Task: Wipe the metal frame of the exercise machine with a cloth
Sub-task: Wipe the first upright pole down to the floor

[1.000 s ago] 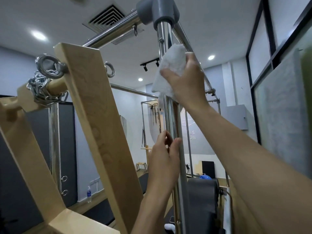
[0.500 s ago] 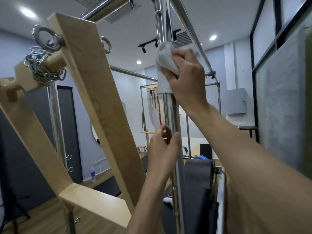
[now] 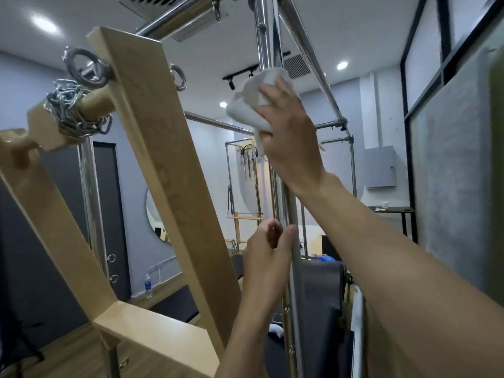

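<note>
At the far left a chain (image 3: 73, 110) hung bunched on the dowel of the pale wooden frame (image 3: 163, 159). Past the frame, a water bottle (image 3: 148, 286) stood on the floor by the wall, its blue label too small to read.

The left hand (image 3: 266, 257) sat low on the upright metal pole (image 3: 268, 36), its thumb against the tube and its fingers curled loosely beside it, much where it had been a second before.

Higher up, the white cloth (image 3: 251, 105) was bunched around the same pole, spilling out to the left. The right hand (image 3: 291, 143) clasped it there from the right. Its fingers lay straighter over the fabric than half a second earlier, when they were hooked tightly on it. Compared with a second before, the cloth had come down from just under the grey corner joint.
</note>
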{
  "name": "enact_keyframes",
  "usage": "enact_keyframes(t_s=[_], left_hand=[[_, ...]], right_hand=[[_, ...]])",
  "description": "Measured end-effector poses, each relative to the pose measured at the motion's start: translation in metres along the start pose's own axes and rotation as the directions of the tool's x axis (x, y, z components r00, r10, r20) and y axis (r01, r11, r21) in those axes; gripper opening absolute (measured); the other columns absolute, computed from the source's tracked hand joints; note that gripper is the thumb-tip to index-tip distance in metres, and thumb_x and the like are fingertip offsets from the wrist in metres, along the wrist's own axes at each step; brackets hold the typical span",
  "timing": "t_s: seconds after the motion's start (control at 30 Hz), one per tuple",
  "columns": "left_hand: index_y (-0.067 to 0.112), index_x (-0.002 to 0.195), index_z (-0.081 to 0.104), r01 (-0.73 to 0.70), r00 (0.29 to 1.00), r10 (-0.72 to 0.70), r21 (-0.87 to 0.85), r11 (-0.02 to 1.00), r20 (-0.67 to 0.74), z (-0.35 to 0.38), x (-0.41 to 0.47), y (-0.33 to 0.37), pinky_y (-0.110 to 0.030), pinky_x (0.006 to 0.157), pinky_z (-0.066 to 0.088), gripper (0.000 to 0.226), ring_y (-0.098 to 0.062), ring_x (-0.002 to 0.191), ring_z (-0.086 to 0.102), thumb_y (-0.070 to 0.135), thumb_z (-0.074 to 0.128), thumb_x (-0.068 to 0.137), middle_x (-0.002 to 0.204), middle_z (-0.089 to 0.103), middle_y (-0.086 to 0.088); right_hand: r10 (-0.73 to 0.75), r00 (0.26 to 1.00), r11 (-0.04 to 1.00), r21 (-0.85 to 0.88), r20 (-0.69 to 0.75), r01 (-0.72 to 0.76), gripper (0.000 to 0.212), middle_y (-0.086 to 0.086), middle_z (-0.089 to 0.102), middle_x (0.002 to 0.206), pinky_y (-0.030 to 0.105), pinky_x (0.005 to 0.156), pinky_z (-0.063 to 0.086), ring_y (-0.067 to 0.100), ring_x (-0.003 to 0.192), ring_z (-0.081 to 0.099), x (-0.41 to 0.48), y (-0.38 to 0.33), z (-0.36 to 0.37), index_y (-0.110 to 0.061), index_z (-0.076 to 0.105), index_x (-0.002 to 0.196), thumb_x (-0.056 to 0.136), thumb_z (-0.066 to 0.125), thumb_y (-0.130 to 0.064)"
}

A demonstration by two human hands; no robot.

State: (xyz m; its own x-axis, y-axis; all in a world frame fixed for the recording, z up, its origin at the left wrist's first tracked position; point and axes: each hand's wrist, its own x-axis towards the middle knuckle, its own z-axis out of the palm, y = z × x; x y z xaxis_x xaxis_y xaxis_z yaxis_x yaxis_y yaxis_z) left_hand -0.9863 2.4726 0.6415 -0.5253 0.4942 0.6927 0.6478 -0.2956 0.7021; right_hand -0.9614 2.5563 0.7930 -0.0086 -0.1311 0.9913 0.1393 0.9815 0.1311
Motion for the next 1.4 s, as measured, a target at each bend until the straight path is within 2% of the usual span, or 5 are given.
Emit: enact_keyframes(t_s=[0.27, 0.5, 0.7, 1.2, 1.4], left_hand=[[0.037, 0.102, 0.061, 0.109, 0.994, -0.107, -0.137, 0.985, 0.028, 0.003, -0.013, -0.009, -0.031, 0.074, 0.050, 0.009, -0.009, 0.079, 0.063, 0.042, 0.056, 0.097, 0.084, 0.068, 0.006], [0.026, 0.095, 0.052, 0.075, 0.997, -0.073, 0.079, 0.994, -0.027, 0.009, -0.034, -0.025, -0.022, 0.068, 0.044, 0.015, -0.005, 0.079, 0.056, 0.039, 0.061, 0.095, 0.081, 0.058, 0.009], [0.032, 0.137, 0.046, 0.109, 0.994, -0.111, 0.122, 0.987, 0.009, 0.009, -0.049, -0.032, -0.023, 0.091, 0.049, 0.044, -0.004, 0.109, 0.059, 0.030, 0.063, 0.096, 0.117, 0.062, 0.016], [0.037, 0.115, 0.054, 0.191, 0.982, -0.190, 0.104, 0.976, -0.022, 0.014, -0.077, -0.053, -0.010, 0.075, 0.046, 0.029, 0.008, 0.094, 0.062, 0.020, 0.064, 0.094, 0.102, 0.067, 0.020], [0.030, 0.130, 0.053, 0.168, 0.986, -0.162, 0.148, 0.975, -0.048, 0.016, -0.077, -0.053, -0.025, 0.092, 0.049, 0.039, -0.004, 0.105, 0.060, 0.028, 0.065, 0.094, 0.111, 0.062, 0.015]], right_hand=[[-0.345, 0.925, 0.937, 0.009, 0.163, 0.348, 0.026, 0.005, 0.066, 0.127, 0.048, 0.102, 0.045, 0.026, 0.132, 0.050, -0.097, 0.025, -0.031, -0.007, 0.074, 0.109, 0.086, 0.063, -0.012], [-0.018, 0.994, 1.000, -0.011, 0.112, 0.019, 0.039, 0.007, 0.050, 0.146, 0.044, 0.111, 0.035, 0.030, 0.144, 0.031, -0.055, -0.003, -0.009, -0.009, 0.065, 0.125, 0.087, 0.059, -0.004], [-0.220, 0.946, 0.966, -0.080, 0.236, 0.245, 0.037, 0.009, 0.055, 0.141, 0.051, 0.108, 0.039, 0.031, 0.141, 0.038, -0.131, 0.007, -0.029, -0.007, 0.067, 0.121, 0.090, 0.060, -0.025], [-0.223, 0.928, 0.940, -0.185, 0.298, 0.286, 0.042, 0.009, 0.059, 0.136, 0.058, 0.113, 0.029, 0.033, 0.139, 0.041, -0.166, -0.012, -0.018, -0.006, 0.068, 0.120, 0.079, 0.063, -0.010], [-0.006, 0.992, 1.000, -0.017, 0.129, 0.008, 0.038, 0.011, 0.052, 0.143, 0.044, 0.106, 0.045, 0.031, 0.140, 0.037, -0.148, -0.008, -0.027, -0.003, 0.062, 0.128, 0.092, 0.057, -0.015]])
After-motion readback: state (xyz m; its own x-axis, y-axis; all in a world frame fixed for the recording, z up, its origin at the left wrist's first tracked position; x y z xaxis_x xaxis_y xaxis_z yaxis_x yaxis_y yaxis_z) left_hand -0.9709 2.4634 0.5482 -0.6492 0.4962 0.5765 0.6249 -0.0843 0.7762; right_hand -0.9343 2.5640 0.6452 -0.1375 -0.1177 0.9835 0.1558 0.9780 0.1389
